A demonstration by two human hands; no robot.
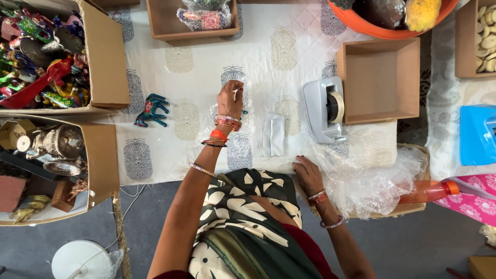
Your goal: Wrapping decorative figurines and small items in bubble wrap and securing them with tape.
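On the printed cloth [206,77], left hand [231,99] pinches bubble wrap [361,175]; right hand [307,173] lies flat on it, near the tape dispenser [323,108].

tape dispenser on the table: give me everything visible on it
The tape dispenser is a grey, plastic-looking desktop unit with a rounded heavy body. A roll of pale tape sits upright in its slot, the cutter end pointing toward the person. It rests on the white printed cloth, beside an empty brown box; clear plastic wrap lies at its near end. Neither hand touches it.
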